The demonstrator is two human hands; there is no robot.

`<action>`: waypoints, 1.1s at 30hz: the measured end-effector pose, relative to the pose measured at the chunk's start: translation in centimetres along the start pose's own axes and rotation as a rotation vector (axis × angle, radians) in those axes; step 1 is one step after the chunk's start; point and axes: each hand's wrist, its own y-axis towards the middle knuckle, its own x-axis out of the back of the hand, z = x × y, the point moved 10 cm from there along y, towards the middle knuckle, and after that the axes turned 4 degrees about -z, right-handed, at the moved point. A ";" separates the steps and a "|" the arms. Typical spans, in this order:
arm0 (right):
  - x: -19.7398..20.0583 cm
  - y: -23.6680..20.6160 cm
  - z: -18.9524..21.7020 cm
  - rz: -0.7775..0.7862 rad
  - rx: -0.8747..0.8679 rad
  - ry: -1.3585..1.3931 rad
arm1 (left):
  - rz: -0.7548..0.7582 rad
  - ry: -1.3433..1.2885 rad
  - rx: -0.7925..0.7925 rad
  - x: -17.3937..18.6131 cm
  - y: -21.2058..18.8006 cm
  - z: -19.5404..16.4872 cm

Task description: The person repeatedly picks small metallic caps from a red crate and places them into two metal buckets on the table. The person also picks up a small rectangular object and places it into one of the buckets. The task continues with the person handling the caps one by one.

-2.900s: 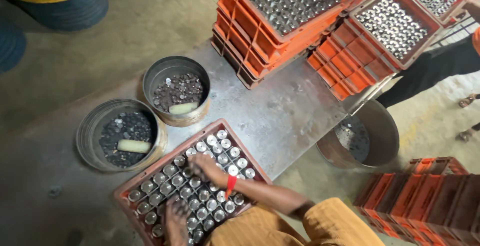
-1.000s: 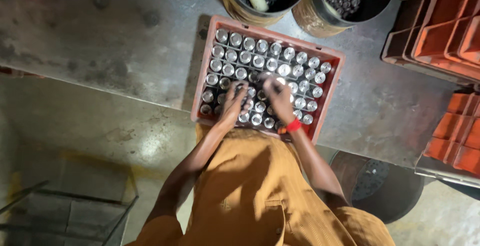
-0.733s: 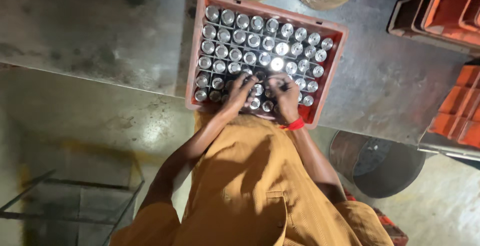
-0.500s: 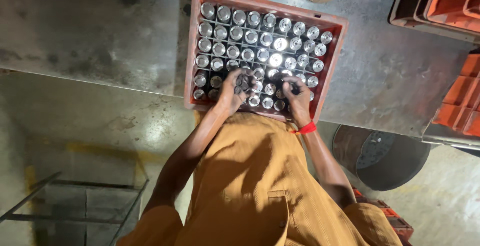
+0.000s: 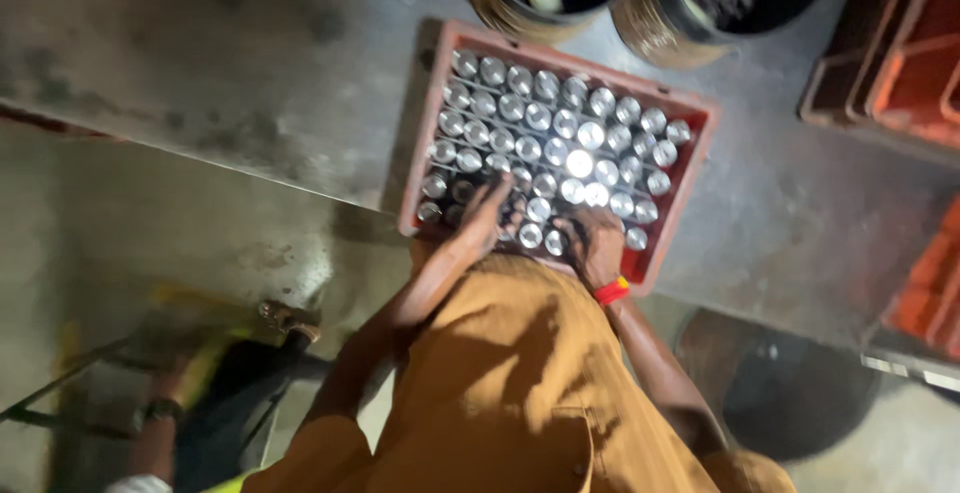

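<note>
Since the earlier frames the view has swung, so the red plastic crate now lies tilted in the upper middle of the picture, and both hands have stayed at its near edge. Rows of shiny round metal caps fill the crate's compartments, which sit on the grey, stained metal worktop. The left hand rests on the near rows with its fingers stretched out and flat over the caps — whether it grips one cannot be told. The right hand, with a red band at the wrist, is curled down onto the caps at the near edge; the blur hides whether anything is pinched in it. The two hands lie just beside each other. Beyond the crate stand two round metal buckets — the left bucket holds dark bits and a pale stick-like piece, the right bucket holds dark bits. Stacked orange crates sit at the right edge of the worktop. The person wears an orange-brown shirt.
</note>
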 end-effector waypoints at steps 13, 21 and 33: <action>-5.8 -0.8 -0.2 0.290 -0.805 1.388 | 0.494 0.336 0.003 -7.0 -3.1 -0.2; -0.9 1.5 -4.7 -0.129 -0.358 0.600 | 0.186 0.104 -0.031 -2.5 1.0 0.5; 0.1 4.8 -2.2 -0.100 0.029 0.063 | 0.189 -0.004 -0.005 -1.4 1.8 0.6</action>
